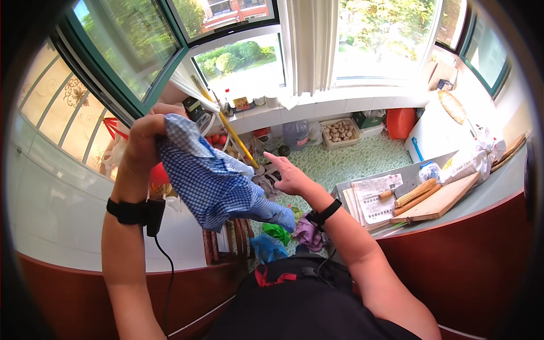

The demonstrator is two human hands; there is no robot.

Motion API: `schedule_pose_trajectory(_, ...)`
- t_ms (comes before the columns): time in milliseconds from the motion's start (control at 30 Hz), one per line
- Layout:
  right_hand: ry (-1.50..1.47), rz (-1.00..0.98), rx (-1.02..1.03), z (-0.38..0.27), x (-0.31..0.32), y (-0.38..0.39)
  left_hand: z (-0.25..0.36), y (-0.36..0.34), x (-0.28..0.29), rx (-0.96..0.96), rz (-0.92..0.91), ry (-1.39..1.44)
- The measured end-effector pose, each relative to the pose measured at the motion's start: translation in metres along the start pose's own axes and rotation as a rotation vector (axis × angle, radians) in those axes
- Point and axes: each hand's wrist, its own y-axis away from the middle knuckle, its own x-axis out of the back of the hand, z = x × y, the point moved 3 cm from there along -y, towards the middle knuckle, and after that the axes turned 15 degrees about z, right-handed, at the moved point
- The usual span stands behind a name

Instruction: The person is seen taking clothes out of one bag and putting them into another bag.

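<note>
My left hand is raised beside the open window sash, its fingers closed on the top end of a blue-and-white checked cloth. Crumpled and loose, the cloth hangs down from the hand toward the middle, with a narrow part sticking out at its lower right. My right hand is held out over the floor to the right of the cloth. Its fingers are stretched out, and it holds nothing and does not touch the cloth. A yellow pole leans behind, between the two hands.
The green-framed window sash swings in at upper left. On the right counter lie a wooden board, rolling pins and newspaper. Green and blue bags lie below. A white basket stands by the wall.
</note>
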Motion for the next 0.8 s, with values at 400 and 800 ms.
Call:
schedule_pose_trajectory(400, -0.101, -0.274, 0.179, -0.049, -0.061, 0.014, 0.03, 0.055, 0.036, -0.488, 0.085, -0.517)
schedule_pose_trajectory(800, -0.388, -0.357, 0.194, -0.066, -0.088, 0.042, 0.019, 0.064, 0.063, -0.227, 0.121, -0.195)
